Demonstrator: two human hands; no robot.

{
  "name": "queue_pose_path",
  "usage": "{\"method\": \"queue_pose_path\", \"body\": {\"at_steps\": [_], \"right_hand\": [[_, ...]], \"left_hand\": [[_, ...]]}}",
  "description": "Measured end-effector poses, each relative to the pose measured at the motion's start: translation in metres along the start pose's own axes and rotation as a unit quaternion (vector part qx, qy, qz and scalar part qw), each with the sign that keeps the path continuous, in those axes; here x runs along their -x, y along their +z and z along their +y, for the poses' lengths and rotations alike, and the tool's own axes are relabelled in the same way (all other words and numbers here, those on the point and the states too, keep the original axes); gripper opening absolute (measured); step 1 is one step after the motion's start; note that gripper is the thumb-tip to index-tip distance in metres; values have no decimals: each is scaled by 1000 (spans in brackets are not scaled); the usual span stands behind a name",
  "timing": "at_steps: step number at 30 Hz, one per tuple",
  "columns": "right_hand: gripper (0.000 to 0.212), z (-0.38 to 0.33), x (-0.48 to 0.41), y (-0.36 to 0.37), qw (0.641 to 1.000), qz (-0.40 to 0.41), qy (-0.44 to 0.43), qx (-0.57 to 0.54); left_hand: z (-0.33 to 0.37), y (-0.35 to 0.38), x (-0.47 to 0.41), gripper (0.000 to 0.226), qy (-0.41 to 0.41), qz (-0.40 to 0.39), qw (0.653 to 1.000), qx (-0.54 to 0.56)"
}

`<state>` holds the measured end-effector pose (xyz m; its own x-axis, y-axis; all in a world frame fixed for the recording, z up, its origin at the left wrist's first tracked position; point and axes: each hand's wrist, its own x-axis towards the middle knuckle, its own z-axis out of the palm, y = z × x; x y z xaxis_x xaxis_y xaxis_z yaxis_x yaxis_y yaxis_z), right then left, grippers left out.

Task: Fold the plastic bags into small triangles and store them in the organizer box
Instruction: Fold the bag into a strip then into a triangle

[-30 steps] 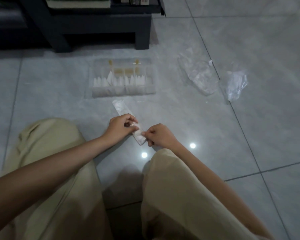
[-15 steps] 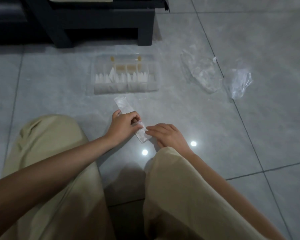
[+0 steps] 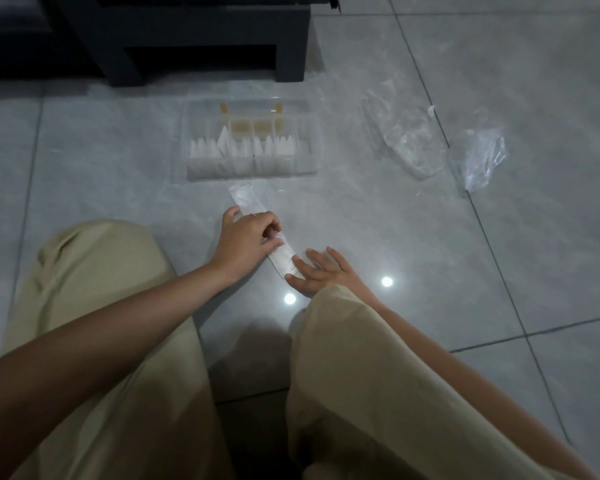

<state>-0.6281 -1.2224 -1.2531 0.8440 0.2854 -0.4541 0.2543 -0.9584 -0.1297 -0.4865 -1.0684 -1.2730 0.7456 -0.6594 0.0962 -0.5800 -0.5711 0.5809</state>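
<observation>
Step in hand: flattening the bag, folded to a strip (image 3: 247, 202) on the floor just short of the box (image 3: 310, 157). Left hand (image 3: 248, 242) pinches its middle, fingers curled. Right hand (image 3: 321, 271) lies flat, fingers straight, pressing the near end. Next, by my judgement: turn that corner over to start the triangle.

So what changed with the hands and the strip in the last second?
The right hand released its pinch on the near end of the strip and opened; its fingers now lie flat there. The left hand still grips the strip. The box and loose bags stayed put.
</observation>
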Motion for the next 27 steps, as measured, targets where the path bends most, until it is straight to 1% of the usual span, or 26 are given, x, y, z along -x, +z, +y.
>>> {"method": "queue_pose_path", "body": {"at_steps": [1, 2, 4, 5, 6, 7, 8, 9, 11, 13, 14, 15, 16, 18, 19, 20, 22, 23, 25, 27], "right_hand": [[87, -1, 0, -1, 1000, -1, 5, -3], [86, -1, -1, -2, 1000, -2, 8, 10], [65, -1, -1, -3, 999, -23, 23, 24], [58, -2, -1, -5, 999, -34, 26, 17], [58, -2, -2, -5, 999, -41, 27, 13], [59, -3, -3, -5, 998, -46, 29, 13], [60, -3, -4, -6, 998, -50, 28, 14], [60, -3, -5, -6, 998, -54, 27, 17], [58, -2, -6, -4, 997, -69, 32, 32], [57, 1, -7, -2, 996, -73, 36, 37], [59, 3, -6, -1, 998, -52, 34, 30], [61, 4, -6, -1, 999, -3, 26, 34], [55, 6, -7, 2, 997, 63, 19, 41], [25, 13, -11, 10, 977, 197, -5, 83], [17, 15, -13, 12, 966, 242, -18, 86], [18, 16, -16, 12, 961, 260, -33, 88], [30, 17, -21, 8, 953, 278, -60, 106], [32, 19, -24, 7, 948, 286, -76, 118], [31, 25, -30, 10, 933, 316, -107, 138], [25, 29, -34, 12, 919, 341, -130, 151]], "left_hand": [[-1, -2, 0, 18, 14, -6, 1000, -22], [-1, -3, 0, 21, 39, -15, 998, -54], [2, -6, 3, 28, 129, -45, 981, -138], [3, -5, 8, 33, 187, -74, 963, -178], [3, -4, 16, 43, 239, -110, 942, -211], [1, -2, 27, 54, 272, -156, 921, -232], [-2, -1, 37, 63, 287, -195, 904, -248], [-5, -1, 44, 72, 283, -229, 893, -265], [-12, 0, 47, 83, 253, -255, 883, -302], [-16, -4, 41, 87, 224, -285, 874, -323], [-17, -7, 38, 88, 215, -294, 872, -326], [-17, -9, 35, 90, 205, -299, 872, -327], [-19, -11, 34, 93, 197, -300, 874, -328], [-22, -10, 33, 100, 194, -298, 874, -331], [-21, -10, 34, 100, 187, -309, 871, -333], [-19, -10, 34, 100, 176, -321, 870, -331], [-17, -11, 32, 102, 164, -341, 868, -323], [-19, -11, 32, 103, 159, -345, 870, -314], [-20, -12, 31, 106, 152, -349, 877, -294], [-18, -14, 30, 107, 151, -357, 875, -288]]}}
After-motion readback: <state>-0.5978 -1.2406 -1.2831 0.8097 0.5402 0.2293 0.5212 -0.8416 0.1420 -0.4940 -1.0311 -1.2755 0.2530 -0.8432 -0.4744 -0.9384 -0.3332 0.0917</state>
